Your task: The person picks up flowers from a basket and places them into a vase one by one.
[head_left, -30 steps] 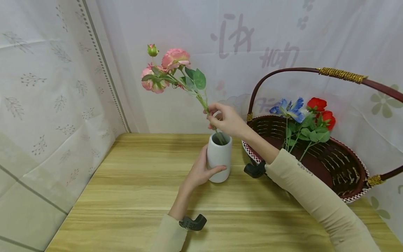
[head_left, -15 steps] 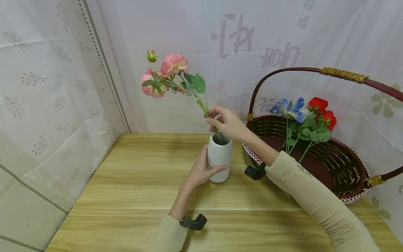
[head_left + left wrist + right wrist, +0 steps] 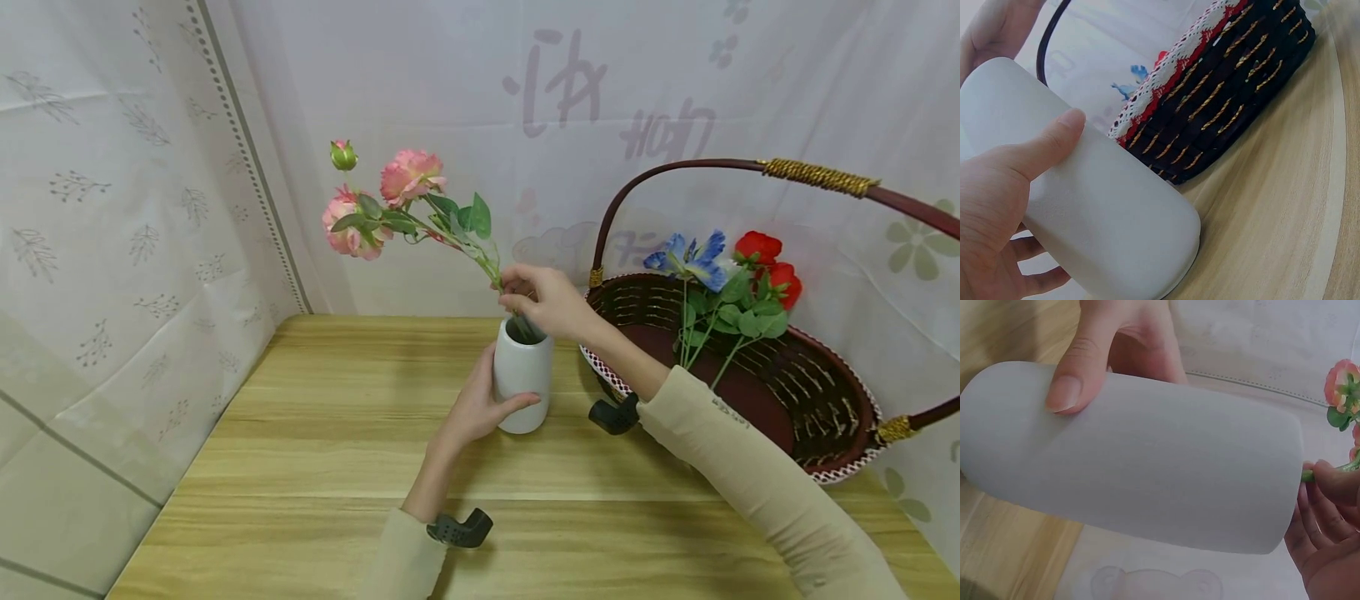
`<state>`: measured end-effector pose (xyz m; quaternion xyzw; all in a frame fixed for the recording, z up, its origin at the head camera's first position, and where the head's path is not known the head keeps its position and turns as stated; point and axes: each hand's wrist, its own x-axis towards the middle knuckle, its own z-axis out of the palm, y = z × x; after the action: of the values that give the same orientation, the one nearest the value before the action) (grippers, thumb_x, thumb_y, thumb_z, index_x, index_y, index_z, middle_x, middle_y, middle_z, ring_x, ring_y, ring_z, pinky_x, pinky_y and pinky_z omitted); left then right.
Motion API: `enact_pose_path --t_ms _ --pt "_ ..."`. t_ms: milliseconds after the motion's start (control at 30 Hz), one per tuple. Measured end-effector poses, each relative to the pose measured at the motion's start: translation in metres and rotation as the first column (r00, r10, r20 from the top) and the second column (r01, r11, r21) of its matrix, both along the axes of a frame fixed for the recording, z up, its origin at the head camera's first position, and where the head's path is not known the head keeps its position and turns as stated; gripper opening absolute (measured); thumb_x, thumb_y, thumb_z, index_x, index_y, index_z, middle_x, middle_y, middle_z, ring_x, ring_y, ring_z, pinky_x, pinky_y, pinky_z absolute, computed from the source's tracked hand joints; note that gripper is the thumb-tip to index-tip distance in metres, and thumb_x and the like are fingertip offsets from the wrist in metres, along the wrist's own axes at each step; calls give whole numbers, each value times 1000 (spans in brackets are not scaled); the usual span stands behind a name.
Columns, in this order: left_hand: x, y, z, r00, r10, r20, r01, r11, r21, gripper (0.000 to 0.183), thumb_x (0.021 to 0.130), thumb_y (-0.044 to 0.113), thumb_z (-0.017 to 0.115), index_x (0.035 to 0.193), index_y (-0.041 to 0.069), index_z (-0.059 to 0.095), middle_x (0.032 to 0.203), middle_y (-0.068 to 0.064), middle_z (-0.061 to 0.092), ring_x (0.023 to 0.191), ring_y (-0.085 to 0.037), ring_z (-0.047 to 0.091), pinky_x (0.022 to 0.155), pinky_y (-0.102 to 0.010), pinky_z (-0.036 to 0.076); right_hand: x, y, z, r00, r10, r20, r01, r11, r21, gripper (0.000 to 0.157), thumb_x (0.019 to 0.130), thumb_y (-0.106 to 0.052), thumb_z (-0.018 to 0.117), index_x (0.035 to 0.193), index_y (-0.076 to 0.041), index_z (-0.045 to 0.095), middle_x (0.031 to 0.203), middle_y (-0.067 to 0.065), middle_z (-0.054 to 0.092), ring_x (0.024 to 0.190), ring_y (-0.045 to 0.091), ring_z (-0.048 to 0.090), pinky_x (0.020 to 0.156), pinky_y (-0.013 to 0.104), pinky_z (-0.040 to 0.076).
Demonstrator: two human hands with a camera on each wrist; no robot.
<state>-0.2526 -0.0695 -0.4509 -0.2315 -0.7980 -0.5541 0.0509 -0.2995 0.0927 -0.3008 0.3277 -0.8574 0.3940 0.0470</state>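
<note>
A white vase (image 3: 522, 383) stands upright on the wooden table. My left hand (image 3: 480, 402) grips it from the left, the thumb laid across its front. Just above the vase mouth, my right hand (image 3: 551, 302) pinches the stem of a pink artificial flower spray (image 3: 411, 177). Its lower stem reaches down inside the vase, where the end is hidden. Two pink blooms, a bud and green leaves lean out to the upper left. In the right wrist view, the fingers (image 3: 1335, 481) hold the green stem (image 3: 1307, 476) right at the rim.
To the right sits a dark woven basket (image 3: 832, 400) with a tall arched handle (image 3: 678, 167) and lace trim. Inside it lie a blue flower (image 3: 693, 260) and red roses (image 3: 780, 283). Patterned white cloth (image 3: 420, 75) hangs behind the table (image 3: 322, 467).
My right hand has moved down with the pink flower spray, so the stem sits deeper in the vase and the blooms are lower. The left hand and vase have stayed put.
</note>
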Motion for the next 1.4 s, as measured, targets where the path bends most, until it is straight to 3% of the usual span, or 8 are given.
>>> enact_pose_path --t_ms 67,100,267,767,1233,1400 --pt "0 0 0 1000 2 -4 -2 1000 9 98 82 15 86 157 10 24 143 -16 45 123 -33 52 100 -52 45 0 1 -2 1000 -3 -4 3 1000 1 21 99 -8 65 120 -2 65 106 10 70 97 22 66 86 39 54" --pt "-3 0 -5 1000 6 -4 -6 1000 9 99 81 17 87 158 12 24 144 -15 44 124 -32 52 100 -52 44 0 2 -2 1000 -7 -6 7 1000 3 22 99 -8 66 120 -2 65 105 9 70 97 22 66 86 40 54" --pt "-3 -2 -7 1000 7 -3 -7 1000 1 97 82 25 87 157 18 26 142 -9 46 123 -26 52 100 -50 45 1 4 -4 1000 -18 -8 18 1000 14 19 97 -9 69 115 -4 66 104 8 70 95 22 66 85 40 54" --pt "-2 -3 -8 1000 18 -1 -18 1000 -18 93 83 33 85 154 15 28 139 -7 48 120 -22 54 99 -46 47 0 7 -8 1000 -15 -2 15 999 41 17 98 -14 69 112 -6 70 102 6 71 94 20 66 85 40 52" --pt "-5 -1 -8 1000 4 -9 -4 1000 -3 91 83 27 86 154 14 29 137 -8 49 118 -22 54 97 -45 47 -1 0 -11 999 1 -51 2 998 58 20 95 -14 72 113 -6 73 99 3 74 92 17 68 83 38 52" --pt "-7 -1 -7 1000 -5 -17 6 1000 29 90 83 22 86 153 15 32 138 -11 49 118 -27 54 97 -50 47 -1 0 -10 999 -2 -47 4 999 51 18 95 -14 72 110 -6 74 98 3 74 91 17 67 82 36 52"
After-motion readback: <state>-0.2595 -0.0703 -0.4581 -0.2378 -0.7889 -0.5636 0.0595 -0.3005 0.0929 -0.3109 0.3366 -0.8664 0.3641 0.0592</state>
